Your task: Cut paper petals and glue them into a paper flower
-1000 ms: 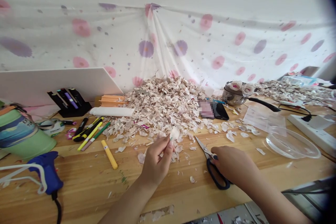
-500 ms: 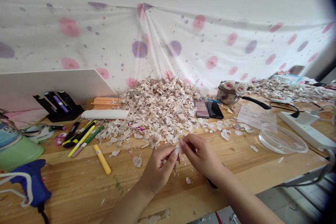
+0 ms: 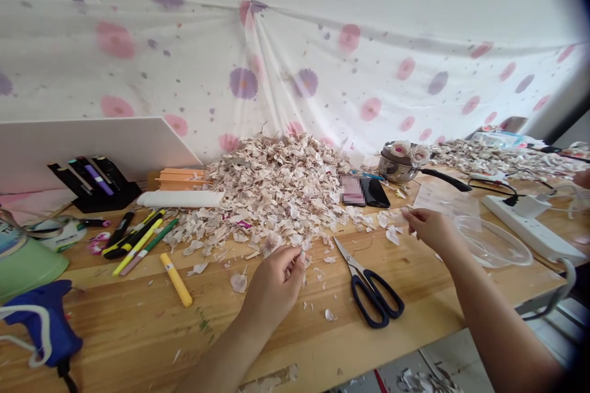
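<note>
A big heap of pale pink and cream petals (image 3: 281,187) lies on the wooden table (image 3: 138,319). My left hand (image 3: 275,285) rests at the near edge of the heap, its fingers curled together at a few loose petals; whether they hold one is unclear. My right hand (image 3: 428,227) reaches out to the right, fingers pinched on a small pale petal, next to the loose petals (image 3: 391,234) and just left of a clear plastic bowl (image 3: 493,245). Dark-handled scissors (image 3: 369,288) lie flat on the table between my hands, touched by neither.
Pens and markers (image 3: 138,242), a yellow stick (image 3: 176,271), a blue glue gun (image 3: 39,319) and a green cup (image 3: 23,258) lie at the left. A phone (image 3: 369,191), a metal pan with paper roses (image 3: 405,163) and a power strip (image 3: 530,227) are at the right.
My right hand left the scissors, met my left hand at a petal, then moved right with it toward the clear bowl. The scissors now lie uncovered. My left hand stayed put.
</note>
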A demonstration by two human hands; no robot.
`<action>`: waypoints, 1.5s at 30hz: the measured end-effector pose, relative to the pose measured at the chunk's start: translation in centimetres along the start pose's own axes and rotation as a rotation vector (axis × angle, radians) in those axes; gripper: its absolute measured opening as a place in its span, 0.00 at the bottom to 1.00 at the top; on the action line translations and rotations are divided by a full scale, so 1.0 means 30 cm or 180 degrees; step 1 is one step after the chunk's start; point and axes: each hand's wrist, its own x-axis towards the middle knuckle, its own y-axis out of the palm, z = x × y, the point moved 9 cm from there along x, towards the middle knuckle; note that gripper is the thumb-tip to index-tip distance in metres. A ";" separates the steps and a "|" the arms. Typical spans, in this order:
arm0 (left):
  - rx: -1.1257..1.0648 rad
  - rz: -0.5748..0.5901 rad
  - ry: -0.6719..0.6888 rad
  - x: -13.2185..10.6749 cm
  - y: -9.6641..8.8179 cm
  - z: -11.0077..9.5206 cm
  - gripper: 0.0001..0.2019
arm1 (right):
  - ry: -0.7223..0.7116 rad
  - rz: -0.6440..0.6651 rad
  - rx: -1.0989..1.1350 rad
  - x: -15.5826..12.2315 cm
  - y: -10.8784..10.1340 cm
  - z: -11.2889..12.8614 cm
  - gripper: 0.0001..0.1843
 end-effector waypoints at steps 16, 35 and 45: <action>0.0534 -0.0037 0.0139 0.004 -0.003 -0.014 0.13 | -0.0861 0.0146 -0.0013 -0.078 0.096 -0.020 0.15; 0.0458 -0.0715 0.0029 0.000 -0.028 0.026 0.09 | -0.0785 -0.0547 0.1273 -0.115 0.034 0.057 0.17; -0.1569 -0.0053 -0.0342 0.012 0.010 0.020 0.20 | -0.2160 0.0645 0.2250 -0.358 0.161 0.690 0.10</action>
